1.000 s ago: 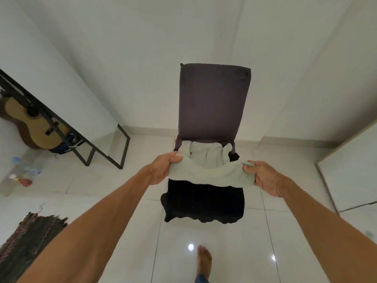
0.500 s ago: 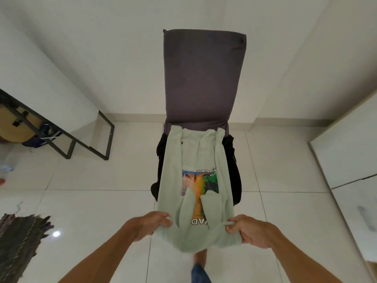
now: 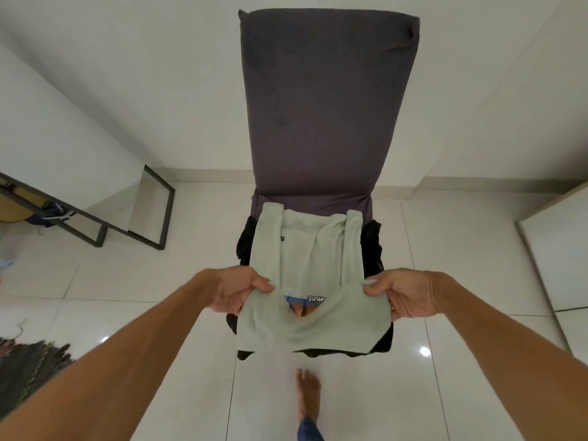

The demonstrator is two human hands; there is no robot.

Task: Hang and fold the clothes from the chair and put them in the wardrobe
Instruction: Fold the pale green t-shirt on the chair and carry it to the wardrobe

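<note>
The chair [image 3: 327, 106], one unit with a tall dark purple-grey backrest, stands at 12 o'clock and carries two garments on its seat. The black garment [image 3: 373, 249] lies underneath, and its edges hang over the seat at 3, 6 and 9 o'clock. The pale green T-shirt [image 3: 307, 249] lies on top, with its sides folded in and its far end touching the base of the backrest. Its near part is raised and sags between two hands, so a crease partly hides the colour print.

The left hand [image 3: 237, 289] pinches the shirt's left edge between thumb and curled fingers. The right hand [image 3: 410, 294] pinches the right edge the same way.

The floor [image 3: 127, 281] is glossy white tile and the walls are white. One black metal frame [image 3: 159, 218] stands at 10 o'clock. One dark rug [image 3: 31, 367] lies at 8 o'clock. One white cabinet panel [image 3: 560, 256] stands at 3 o'clock. One bare foot [image 3: 307, 396] stands at 6 o'clock.
</note>
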